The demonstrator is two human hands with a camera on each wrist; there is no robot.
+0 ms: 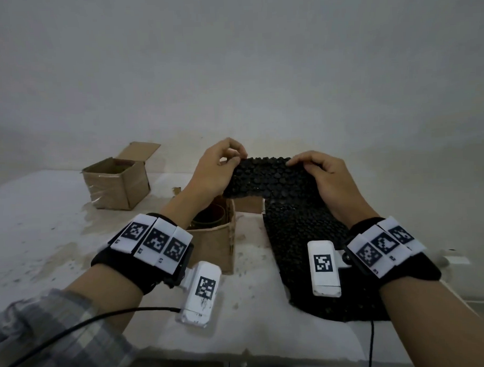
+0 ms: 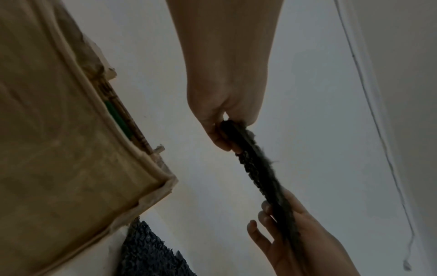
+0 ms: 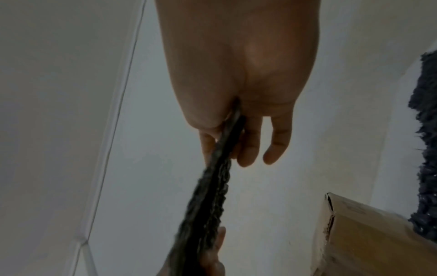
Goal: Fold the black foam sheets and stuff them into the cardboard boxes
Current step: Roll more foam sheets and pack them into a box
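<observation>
Black foam sheet: studded surface, raised above the table; its far edge is held up between both hands, and the near part drapes down onto the table under the right forearm.
Left hand: thumb and curled fingers are pinched together on the sheet's far left corner. The left wrist view shows the sheet edge-on, running from this hand to the other hand.
Right hand: thumb and fingers are clamped on the sheet's far right corner. The right wrist view shows the thumb on one face of the sheet, fingers on the other, palm above.
Near cardboard box: open top, standing directly below the left-hand grip and just left of the draped foam; a dark curved shape shows inside, identity unclear.
Far cardboard box: open, one flap upright, well to the left of both grips, beyond the left wrist.
Wrist bands: black straps with white coded markers on each forearm, behind both grips.
Cable: black, running along the left forearm to the wrist camera unit.
</observation>
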